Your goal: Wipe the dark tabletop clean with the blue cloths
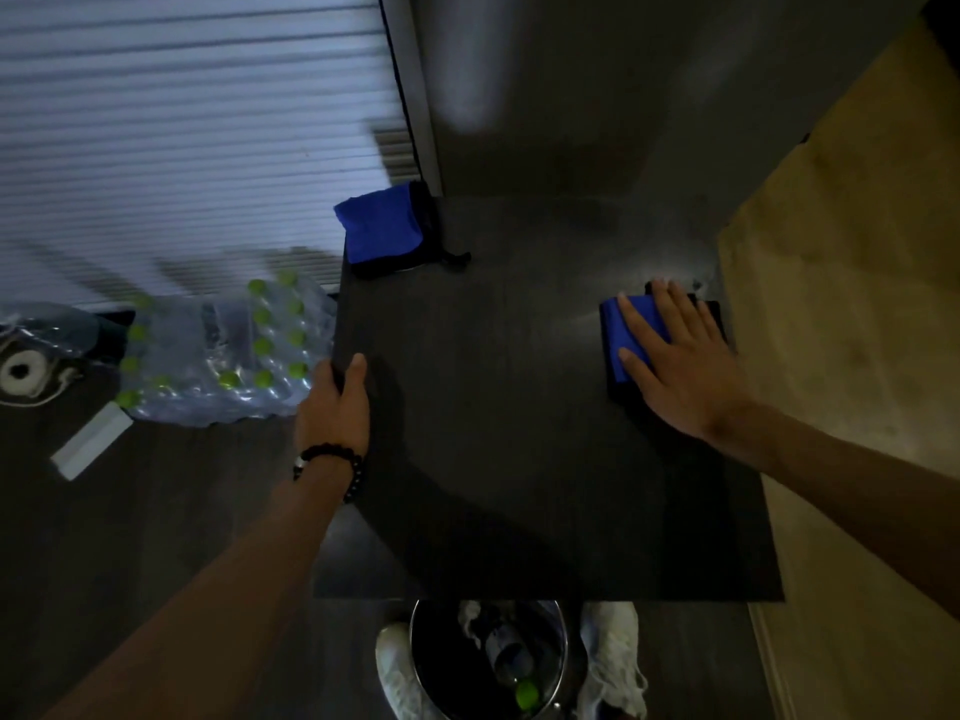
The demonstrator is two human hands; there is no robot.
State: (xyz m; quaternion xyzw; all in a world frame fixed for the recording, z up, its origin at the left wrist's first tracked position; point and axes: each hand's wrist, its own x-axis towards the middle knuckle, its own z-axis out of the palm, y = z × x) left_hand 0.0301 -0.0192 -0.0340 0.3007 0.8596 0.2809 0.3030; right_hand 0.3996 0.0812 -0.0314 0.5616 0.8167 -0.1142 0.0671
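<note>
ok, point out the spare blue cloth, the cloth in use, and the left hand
spare blue cloth (376, 226), head view, middle of its blue face
cloth in use (615, 330), head view, blue part left of the fingers
left hand (335, 407), head view, back of the hand

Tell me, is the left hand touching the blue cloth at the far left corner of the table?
Apart. The head view shows the left hand gripping the tabletop edge, with bare table between it and the far blue cloth.

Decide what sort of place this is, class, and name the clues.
Probably a room in a home: window blinds, a wrapped pack of water bottles on the floor, and a small bin by the dark table.
</note>
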